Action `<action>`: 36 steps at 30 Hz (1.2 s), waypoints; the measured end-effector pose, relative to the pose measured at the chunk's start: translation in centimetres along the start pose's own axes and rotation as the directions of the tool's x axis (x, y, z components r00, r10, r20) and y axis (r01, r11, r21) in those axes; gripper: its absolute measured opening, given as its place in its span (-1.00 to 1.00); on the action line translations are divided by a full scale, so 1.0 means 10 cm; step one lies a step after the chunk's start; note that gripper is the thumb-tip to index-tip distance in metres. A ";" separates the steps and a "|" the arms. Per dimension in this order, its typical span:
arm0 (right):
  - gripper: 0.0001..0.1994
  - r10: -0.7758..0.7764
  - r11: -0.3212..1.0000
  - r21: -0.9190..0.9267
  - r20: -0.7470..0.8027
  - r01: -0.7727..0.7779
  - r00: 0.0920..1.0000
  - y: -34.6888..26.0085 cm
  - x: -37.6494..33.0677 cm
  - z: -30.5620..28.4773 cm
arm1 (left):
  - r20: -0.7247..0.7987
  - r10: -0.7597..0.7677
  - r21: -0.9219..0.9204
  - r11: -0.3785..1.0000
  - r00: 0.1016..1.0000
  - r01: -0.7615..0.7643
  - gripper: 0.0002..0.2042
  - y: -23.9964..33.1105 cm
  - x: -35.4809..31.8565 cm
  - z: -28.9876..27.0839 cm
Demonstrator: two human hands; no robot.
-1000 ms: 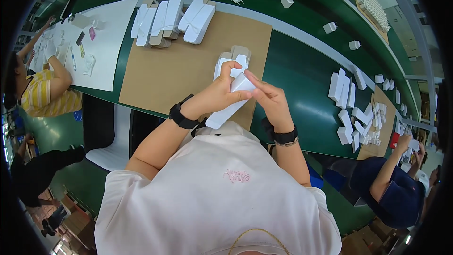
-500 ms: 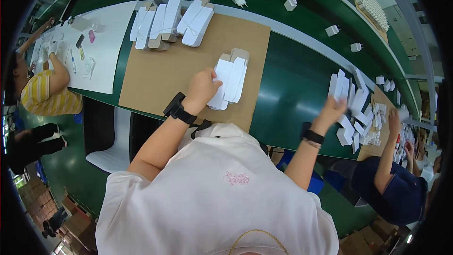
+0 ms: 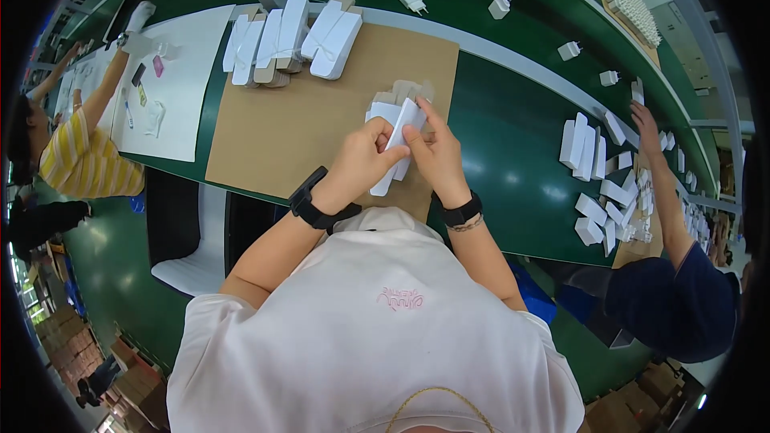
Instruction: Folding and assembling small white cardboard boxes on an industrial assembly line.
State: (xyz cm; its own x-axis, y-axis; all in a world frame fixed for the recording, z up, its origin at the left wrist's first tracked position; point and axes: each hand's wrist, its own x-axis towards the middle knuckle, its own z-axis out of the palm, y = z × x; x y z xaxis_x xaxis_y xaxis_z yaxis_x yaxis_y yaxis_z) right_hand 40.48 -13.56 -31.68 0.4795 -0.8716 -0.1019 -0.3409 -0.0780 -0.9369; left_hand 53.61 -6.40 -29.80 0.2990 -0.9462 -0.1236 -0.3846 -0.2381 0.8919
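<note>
Over the brown cardboard sheet, a narrow white carton (image 3: 407, 123) is held between my two hands, tilted upward. My left hand (image 3: 358, 160) pinches its lower left side with thumb and fingers. On its right side, my right hand (image 3: 439, 154) grips near the upper end, fingers bent round the edge. Beneath them lies a small stack of flat white cartons (image 3: 382, 109), their brown inner flaps showing at the far end. My hands hide part of the stack.
Tied bundles of flat cartons (image 3: 333, 38) lie at the back of the cardboard sheet (image 3: 281, 124). Folded white boxes (image 3: 588, 148) cluster on the green table at right, near a co-worker's arm (image 3: 670, 192). White plug adapters (image 3: 412, 0) stand on the shelf. Another person (image 3: 80, 156) works at left.
My right hand has come from the box cluster at right to the middle and gripped the carton. The carton has been lifted and tilted. Both co-workers' arms have moved.
</note>
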 end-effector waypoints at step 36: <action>-0.84 0.066 0.969 0.216 0.250 -0.122 0.966 -0.21 -0.10 -0.46 | 0.427 0.034 -0.756 0.561 0.904 0.336 -0.09 -0.25 0.10 0.01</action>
State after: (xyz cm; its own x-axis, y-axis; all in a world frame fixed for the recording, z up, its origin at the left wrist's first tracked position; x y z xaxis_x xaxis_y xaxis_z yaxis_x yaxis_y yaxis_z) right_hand 37.06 -14.77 -28.08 0.6427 -0.7264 -0.2435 -0.2139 0.1352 -0.9675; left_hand 54.79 -6.79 -32.15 -0.1155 -0.9569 -0.2666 0.5451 -0.2854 0.7883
